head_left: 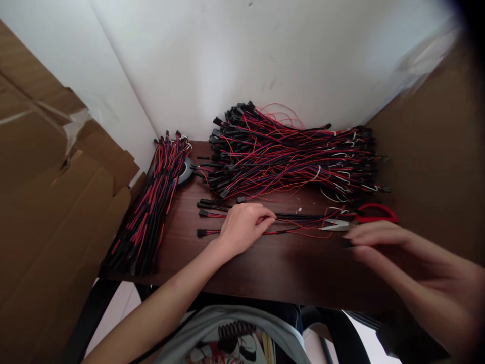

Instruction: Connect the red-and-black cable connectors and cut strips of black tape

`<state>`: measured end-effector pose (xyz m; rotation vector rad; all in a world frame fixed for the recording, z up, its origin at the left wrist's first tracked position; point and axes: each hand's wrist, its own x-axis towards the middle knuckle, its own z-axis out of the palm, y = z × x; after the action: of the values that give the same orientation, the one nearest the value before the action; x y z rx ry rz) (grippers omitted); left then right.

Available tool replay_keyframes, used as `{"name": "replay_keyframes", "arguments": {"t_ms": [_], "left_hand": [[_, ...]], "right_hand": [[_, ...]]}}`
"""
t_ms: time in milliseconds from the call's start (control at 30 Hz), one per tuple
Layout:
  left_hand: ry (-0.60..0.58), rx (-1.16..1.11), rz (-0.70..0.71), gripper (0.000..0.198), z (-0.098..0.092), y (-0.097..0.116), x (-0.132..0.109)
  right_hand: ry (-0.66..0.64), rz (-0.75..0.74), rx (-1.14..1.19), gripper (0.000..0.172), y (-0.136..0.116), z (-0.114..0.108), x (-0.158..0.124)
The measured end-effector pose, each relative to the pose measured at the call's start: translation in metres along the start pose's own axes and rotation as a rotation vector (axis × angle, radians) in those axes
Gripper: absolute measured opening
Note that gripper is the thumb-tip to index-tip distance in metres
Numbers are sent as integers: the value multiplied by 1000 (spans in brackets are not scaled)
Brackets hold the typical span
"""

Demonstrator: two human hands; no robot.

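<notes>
Before heaped wire harnesses (288,156), partly white-tied, along the desk's (242,275) back edge, the left hand (244,228) pinches several separate cables (297,217), seemingly unfinished, while the right hand (432,258), fingertips closed, holds a small black piece (346,243) beside red-handled scissors (369,220).

No text, label, brand, number or sign can be read on anything here, near or far.
</notes>
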<state>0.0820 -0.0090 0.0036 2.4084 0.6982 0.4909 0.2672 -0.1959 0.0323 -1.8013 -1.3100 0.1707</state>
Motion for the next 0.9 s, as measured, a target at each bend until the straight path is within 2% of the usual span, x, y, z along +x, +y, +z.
{"name": "replay_keyframes", "arguments": {"t_ms": [133, 233, 367, 533, 700, 800, 900], "left_hand": [[0, -23, -10, 13, -1, 0, 2], [-6, -20, -15, 12, -1, 1, 3], [-9, -1, -12, 12, 0, 1, 3], [-10, 28, 0, 13, 0, 1, 3], [-11, 42, 6, 13, 0, 0, 3], [-10, 45, 12, 13, 1, 0, 3], [-12, 42, 11, 13, 1, -1, 3]], "right_hand": [[-113, 60, 176, 12, -32, 32, 19], [-120, 116, 276, 12, -31, 41, 18], [-140, 164, 333, 13, -16, 45, 11], [-227, 120, 310, 18, -4, 47, 6], [-195, 184, 251, 21, -7, 44, 1], [-259, 217, 256, 20, -10, 42, -2], [-325, 164, 226, 17, -10, 41, -1]]}}
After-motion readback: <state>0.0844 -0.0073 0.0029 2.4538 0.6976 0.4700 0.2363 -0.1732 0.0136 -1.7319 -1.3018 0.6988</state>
